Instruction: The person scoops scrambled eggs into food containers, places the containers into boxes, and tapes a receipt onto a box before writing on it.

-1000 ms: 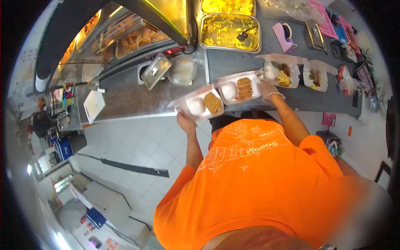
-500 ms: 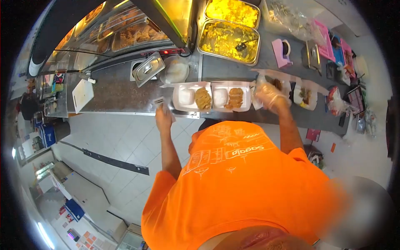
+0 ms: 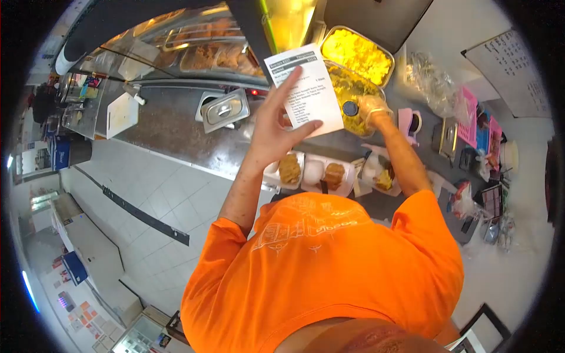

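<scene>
Raised above the counter, my left hand (image 3: pixel 272 130) grips a printed paper receipt (image 3: pixel 318 97), with the thumb and a finger across its face. My right hand (image 3: pixel 375 109), in a clear plastic glove, is over the nearer metal tray (image 3: pixel 382 94) of yellow food. Its fingers close around a black spoon (image 3: pixel 350 108), whose dark round end shows beside them. Below, two white food boxes (image 3: pixel 347 184) hold white rounded portions and brown fried pieces. A third box (image 3: pixel 372 167) beside them contains some yellow food; my right forearm covers part of this area.
A second tray (image 3: pixel 359 50) of yellow food stands behind. To the left are a steel container with a lid (image 3: pixel 226 110), a white cutting board (image 3: pixel 122 116) and a glass food display (image 3: pixel 200 47). A tape dispenser (image 3: pixel 407 123) and pink baskets (image 3: pixel 468 115) stand right.
My left hand has lifted the receipt up and toward the middle of the view. My right hand has moved from the boxes to the spoon in the tray. The camera view has shifted.
</scene>
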`<move>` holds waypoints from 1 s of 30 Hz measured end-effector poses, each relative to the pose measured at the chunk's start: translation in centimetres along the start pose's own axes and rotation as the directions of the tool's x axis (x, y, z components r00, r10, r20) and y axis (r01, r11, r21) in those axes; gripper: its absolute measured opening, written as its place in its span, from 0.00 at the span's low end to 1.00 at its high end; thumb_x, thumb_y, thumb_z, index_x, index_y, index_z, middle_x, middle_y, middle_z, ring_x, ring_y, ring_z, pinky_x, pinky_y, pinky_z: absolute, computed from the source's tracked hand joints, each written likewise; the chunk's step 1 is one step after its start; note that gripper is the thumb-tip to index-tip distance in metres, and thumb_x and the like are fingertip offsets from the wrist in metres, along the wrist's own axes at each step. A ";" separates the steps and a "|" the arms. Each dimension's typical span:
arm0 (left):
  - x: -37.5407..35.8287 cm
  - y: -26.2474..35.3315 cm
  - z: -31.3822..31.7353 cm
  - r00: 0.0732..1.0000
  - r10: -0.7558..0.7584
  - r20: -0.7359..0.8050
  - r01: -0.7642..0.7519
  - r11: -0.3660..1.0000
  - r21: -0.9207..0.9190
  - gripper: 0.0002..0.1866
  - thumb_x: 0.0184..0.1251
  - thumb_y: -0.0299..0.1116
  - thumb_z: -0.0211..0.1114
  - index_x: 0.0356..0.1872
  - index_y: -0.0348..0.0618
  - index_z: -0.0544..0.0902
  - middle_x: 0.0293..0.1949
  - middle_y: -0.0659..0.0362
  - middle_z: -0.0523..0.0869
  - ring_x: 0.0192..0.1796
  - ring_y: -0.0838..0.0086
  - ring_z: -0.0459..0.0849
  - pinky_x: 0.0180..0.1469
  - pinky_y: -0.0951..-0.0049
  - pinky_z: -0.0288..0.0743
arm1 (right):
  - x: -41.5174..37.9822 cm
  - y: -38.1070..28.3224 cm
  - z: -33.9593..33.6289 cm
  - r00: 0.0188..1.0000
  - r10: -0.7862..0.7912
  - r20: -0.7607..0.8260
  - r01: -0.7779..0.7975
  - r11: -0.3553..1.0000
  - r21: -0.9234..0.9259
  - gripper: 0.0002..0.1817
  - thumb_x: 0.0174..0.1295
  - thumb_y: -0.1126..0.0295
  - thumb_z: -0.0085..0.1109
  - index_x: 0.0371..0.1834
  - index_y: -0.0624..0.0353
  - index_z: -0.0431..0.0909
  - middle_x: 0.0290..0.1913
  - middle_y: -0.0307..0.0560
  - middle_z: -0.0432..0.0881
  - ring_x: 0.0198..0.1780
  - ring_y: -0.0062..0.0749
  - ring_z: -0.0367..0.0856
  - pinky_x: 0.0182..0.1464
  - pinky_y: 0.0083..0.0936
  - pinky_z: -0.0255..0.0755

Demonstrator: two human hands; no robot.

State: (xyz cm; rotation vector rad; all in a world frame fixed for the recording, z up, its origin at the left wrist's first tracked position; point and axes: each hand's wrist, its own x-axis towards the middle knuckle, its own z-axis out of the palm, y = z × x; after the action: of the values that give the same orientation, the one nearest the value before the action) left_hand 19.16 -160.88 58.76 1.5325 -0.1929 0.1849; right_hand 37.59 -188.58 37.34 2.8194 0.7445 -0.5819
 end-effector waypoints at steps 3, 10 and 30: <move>2.7 -1.2 1.5 0.998 -0.050 0.032 0.053 0.995 -0.081 0.50 0.52 0.12 0.74 0.78 0.37 0.59 0.70 0.53 0.67 0.70 0.66 0.73 0.68 0.68 0.74 | 0.0 1.2 -0.5 0.997 -0.046 -0.059 0.050 0.996 0.072 0.21 0.65 0.71 0.50 0.61 0.63 0.77 0.46 0.59 0.87 0.50 0.52 0.86 0.56 0.41 0.78; 7.3 -4.6 3.9 0.995 -0.087 0.048 0.091 0.993 -0.075 0.49 0.53 0.14 0.74 0.77 0.41 0.61 0.71 0.53 0.67 0.69 0.66 0.74 0.64 0.65 0.78 | 11.1 12.5 -0.1 0.917 -0.110 -0.384 0.283 0.857 0.431 0.27 0.73 0.65 0.45 0.72 0.65 0.65 0.59 0.65 0.80 0.62 0.47 0.80 0.65 0.34 0.72; 7.2 -8.9 4.9 0.967 -0.255 -0.028 0.250 0.962 -0.110 0.49 0.53 0.14 0.74 0.78 0.41 0.60 0.72 0.53 0.68 0.69 0.69 0.73 0.67 0.67 0.74 | 17.0 13.1 -1.5 0.992 0.046 0.119 -0.086 0.930 0.357 0.29 0.58 0.39 0.61 0.47 0.55 0.87 0.56 0.54 0.85 0.59 0.49 0.82 0.60 0.43 0.73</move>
State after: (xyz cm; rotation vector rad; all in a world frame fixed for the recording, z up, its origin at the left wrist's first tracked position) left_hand 28.24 -166.08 51.99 1.4321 0.0275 0.0036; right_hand 58.24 -191.99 32.53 3.0947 0.5677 -0.9402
